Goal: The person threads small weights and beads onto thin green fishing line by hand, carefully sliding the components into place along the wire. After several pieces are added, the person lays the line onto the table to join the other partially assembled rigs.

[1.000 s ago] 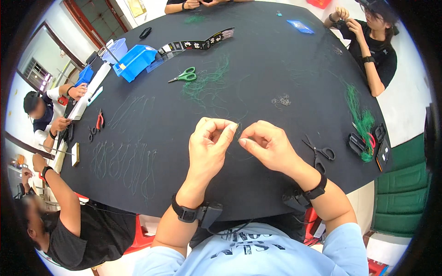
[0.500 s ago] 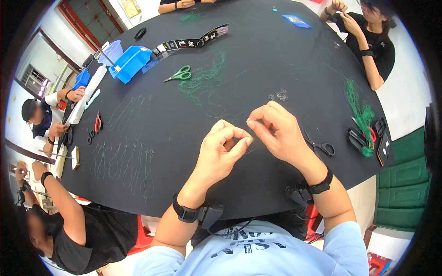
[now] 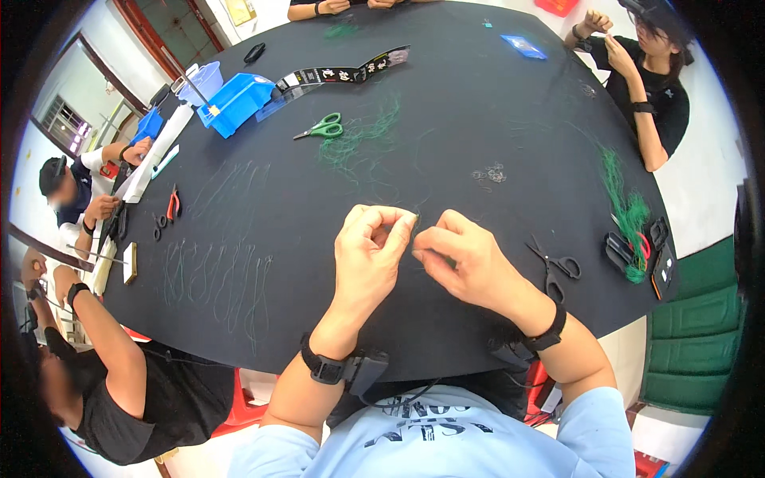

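Two hands: left hand, right hand, pinching one green thread

Left hand: fingertips pinched, over the black table near its edge.
Right hand: just beside the left hand, pinched too.
Black scissors: right of the right hand.
Green scissors: farther up the table.

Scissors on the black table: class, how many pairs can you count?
2. The green-handled scissors lie on the far side near the blue bin; the black-handled scissors lie just right of the right hand. Others may be hidden among the clutter.
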The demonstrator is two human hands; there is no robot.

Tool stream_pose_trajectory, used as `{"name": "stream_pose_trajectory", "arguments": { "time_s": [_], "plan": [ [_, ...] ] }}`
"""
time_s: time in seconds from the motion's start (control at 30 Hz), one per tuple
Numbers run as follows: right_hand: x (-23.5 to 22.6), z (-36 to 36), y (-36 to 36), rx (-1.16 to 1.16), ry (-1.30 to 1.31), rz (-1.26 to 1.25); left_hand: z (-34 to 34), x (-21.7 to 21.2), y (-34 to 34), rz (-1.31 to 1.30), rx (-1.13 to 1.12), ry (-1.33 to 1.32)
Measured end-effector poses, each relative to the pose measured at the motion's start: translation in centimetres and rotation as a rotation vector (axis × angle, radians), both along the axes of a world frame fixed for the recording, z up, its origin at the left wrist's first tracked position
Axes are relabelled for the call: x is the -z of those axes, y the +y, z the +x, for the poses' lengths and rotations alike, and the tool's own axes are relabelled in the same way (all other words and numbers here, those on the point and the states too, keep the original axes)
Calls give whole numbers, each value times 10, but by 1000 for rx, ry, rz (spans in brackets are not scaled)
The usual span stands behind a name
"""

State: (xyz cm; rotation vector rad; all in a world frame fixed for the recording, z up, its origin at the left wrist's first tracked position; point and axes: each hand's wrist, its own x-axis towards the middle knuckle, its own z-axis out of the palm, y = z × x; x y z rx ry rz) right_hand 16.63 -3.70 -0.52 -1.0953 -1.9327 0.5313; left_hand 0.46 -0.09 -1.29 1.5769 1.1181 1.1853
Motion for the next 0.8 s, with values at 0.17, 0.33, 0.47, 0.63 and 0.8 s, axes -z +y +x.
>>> {"name": "stream_pose_trajectory", "arguments": {
  "time_s": [0.17,0.33,0.47,0.63,0.8],
  "plan": [
    [-16,8,1,48,-55,143,1,0,0,210,150,227],
    [-13,29,15,126,-7,75,5,-12,-6,77,341,195],
    [5,27,19,115,154,-182,2,-5,-3,22,266,25],
    [1,9,5,-12,33,-73,1,3,2,56,93,-111],
    [-27,8,2,2,-21,114,5,1,-1,193,125,102]
  ]
}}
